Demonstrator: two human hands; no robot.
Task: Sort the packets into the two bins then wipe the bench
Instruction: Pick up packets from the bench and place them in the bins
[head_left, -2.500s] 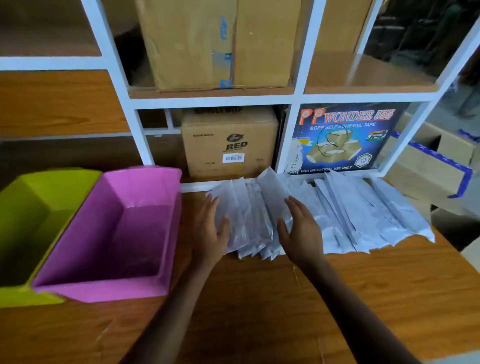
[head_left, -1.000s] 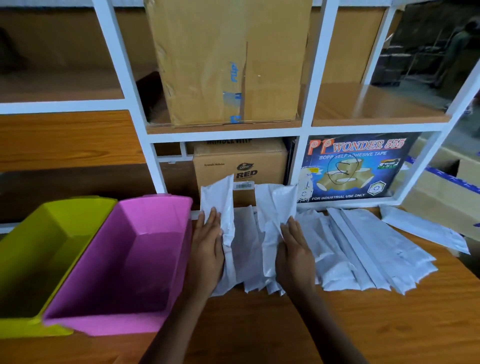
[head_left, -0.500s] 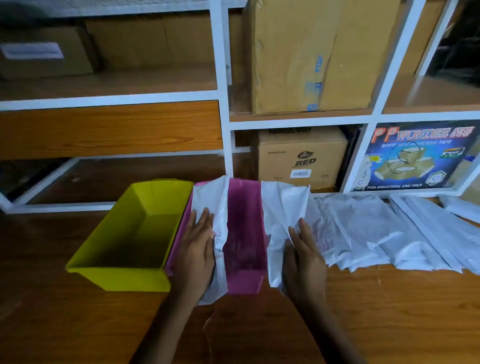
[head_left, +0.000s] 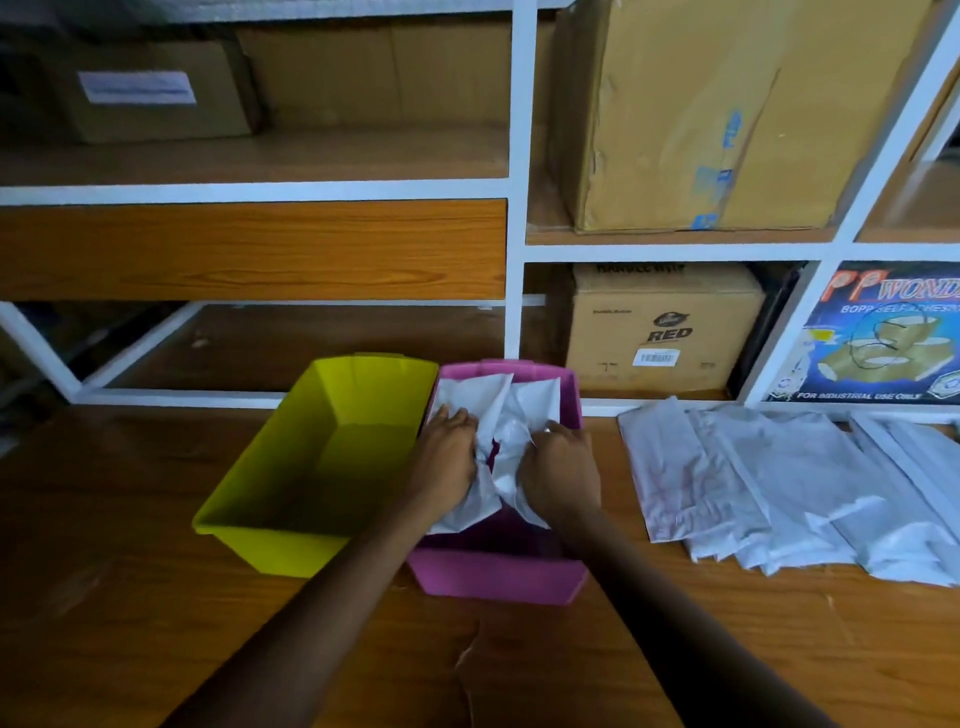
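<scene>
While both hands (head_left: 449, 460) grip packets (head_left: 498, 415), forearms converge over pink bin (head_left: 498, 579).

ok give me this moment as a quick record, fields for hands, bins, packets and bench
left hand: gripping white packets over the pink bin
right hand: gripping the same bunch
held packets: crumpled, partly inside the pink bin
pink bin: on the bench, receiving packets
yellow-green bin: beside the pink bin on its left, no packets seen inside
remaining packets: overlapping flat pile, right of the bins
bench: wooden, no cloth in view
</scene>
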